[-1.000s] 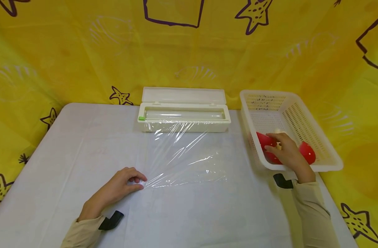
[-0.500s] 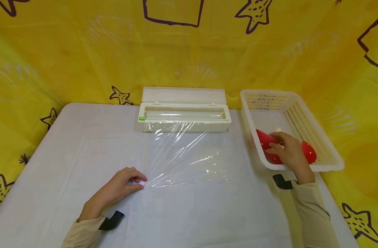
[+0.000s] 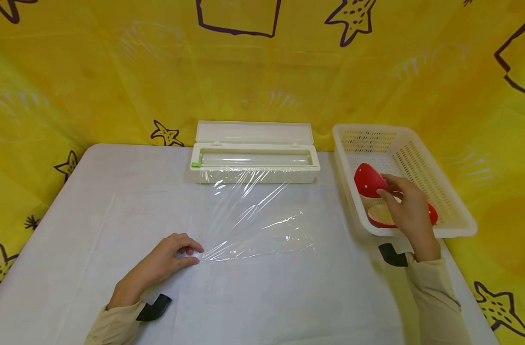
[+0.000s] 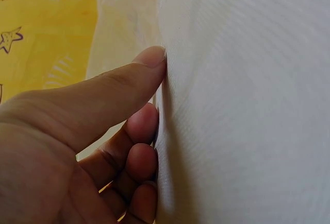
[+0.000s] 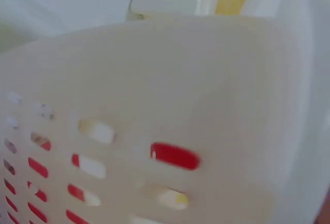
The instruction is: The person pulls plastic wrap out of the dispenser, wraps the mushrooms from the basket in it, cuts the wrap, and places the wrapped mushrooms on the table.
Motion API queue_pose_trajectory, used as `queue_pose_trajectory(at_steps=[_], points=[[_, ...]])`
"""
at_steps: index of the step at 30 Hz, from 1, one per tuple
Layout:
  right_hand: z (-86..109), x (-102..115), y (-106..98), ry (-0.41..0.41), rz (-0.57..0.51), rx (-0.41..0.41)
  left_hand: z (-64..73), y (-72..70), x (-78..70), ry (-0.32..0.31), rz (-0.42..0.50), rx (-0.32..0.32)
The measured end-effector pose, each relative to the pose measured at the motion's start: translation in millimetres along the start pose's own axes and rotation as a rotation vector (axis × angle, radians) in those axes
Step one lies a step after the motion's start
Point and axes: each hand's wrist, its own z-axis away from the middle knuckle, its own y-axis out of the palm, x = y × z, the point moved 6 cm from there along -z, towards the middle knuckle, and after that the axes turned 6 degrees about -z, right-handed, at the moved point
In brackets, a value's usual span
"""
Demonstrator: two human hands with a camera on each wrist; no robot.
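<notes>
My left hand [image 3: 165,258] pinches the near left corner of a sheet of clear plastic wrap [image 3: 254,220] on the white table. Creases in the wrap run together at my fingertips. In the left wrist view, the thumb and fingertips [image 4: 149,56] lie right against the white tablecloth. My right hand [image 3: 409,206] holds a red toy fruit piece [image 3: 369,181] with white dots over the basket [image 3: 454,232]. Below it lies another red piece [image 3: 381,215], pale cut face up. A further dotted red piece [image 3: 432,214] is partly hidden by the hand.
The plastic wrap stretches from a white dispenser box [image 3: 256,176] at the back, its lid [image 3: 254,132] raised and a green cutter tab [image 3: 196,165] at its left end. A yellow patterned cloth [image 3: 262,72] hangs behind. The basket wall [image 5: 180,80] fills the right wrist view.
My right hand has raised the red toy fruit piece from the basket's near left corner, baring the pale cut face of the piece beneath. The left hand and the wrap have stayed put.
</notes>
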Motion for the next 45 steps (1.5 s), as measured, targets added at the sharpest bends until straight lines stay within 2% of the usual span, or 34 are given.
queue_pose_trajectory(at_steps=[7,11,24,32,45], points=[[3.3,16,-7,-0.074,0.007,-0.095,0.1,0.2,-0.1,-0.005,0.006,0.008],[3.5,24,-11,-0.118,-0.044,-0.138,-0.1,0.3,0.2,-0.01,0.007,0.011],[4.4,58,-10,-0.244,-0.146,-0.189,0.9,0.9,0.6,-0.014,-0.002,0.002],[1.9,73,-1,-0.298,-0.2,-0.193,0.1,0.2,0.3,-0.03,-0.002,0.015],[-0.2,106,28,-0.36,-0.197,-0.128,-0.1,0.0,0.4,-0.025,-0.005,0.014]])
